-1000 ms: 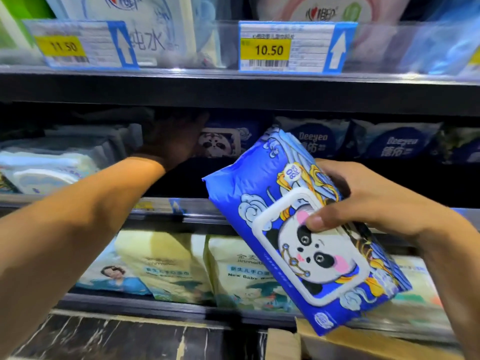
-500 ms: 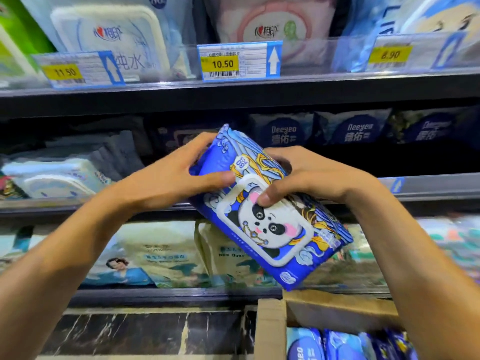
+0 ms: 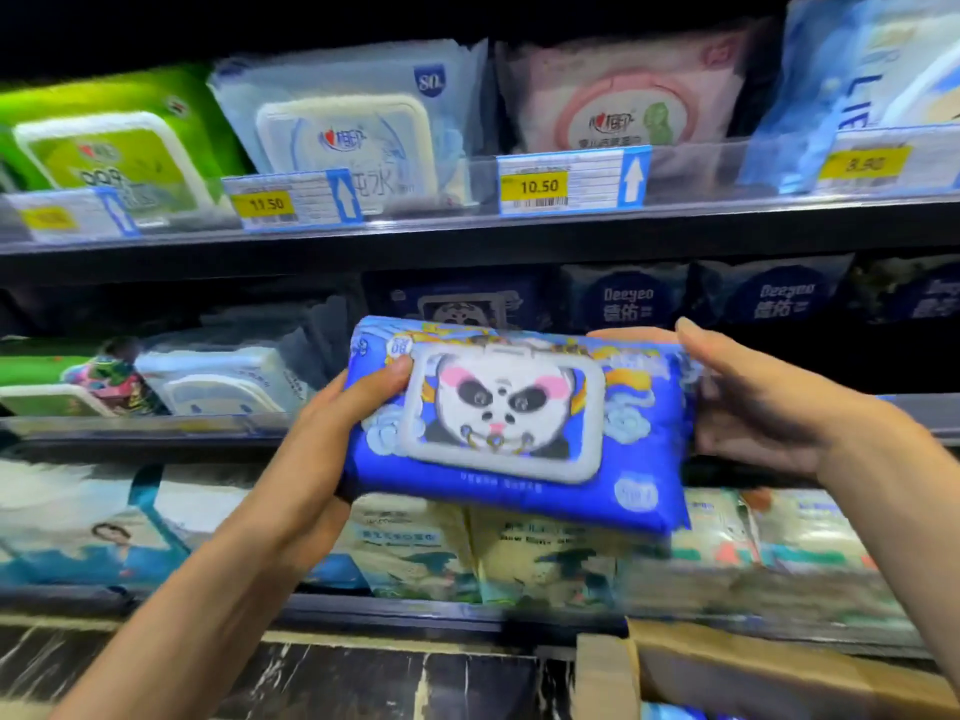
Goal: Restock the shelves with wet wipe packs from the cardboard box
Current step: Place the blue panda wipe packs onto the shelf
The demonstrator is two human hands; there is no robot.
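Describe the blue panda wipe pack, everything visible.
The blue panda wipe pack is a soft, glossy plastic pouch printed with clouds and gold swirls. A pale rigid flip lid with a panda face, upside down to the camera, sits on its front. It is held level, lengthwise, in front of the middle shelf. The left hand grips its left end, the right hand its right end.

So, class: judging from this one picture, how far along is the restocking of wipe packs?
Done: a panda pack already sits at the back of the middle shelf. In hand: the left hand and right hand hold another blue pack level before that shelf, panda upside down. Left: shelving it, plus more packs glimpsed in the box.
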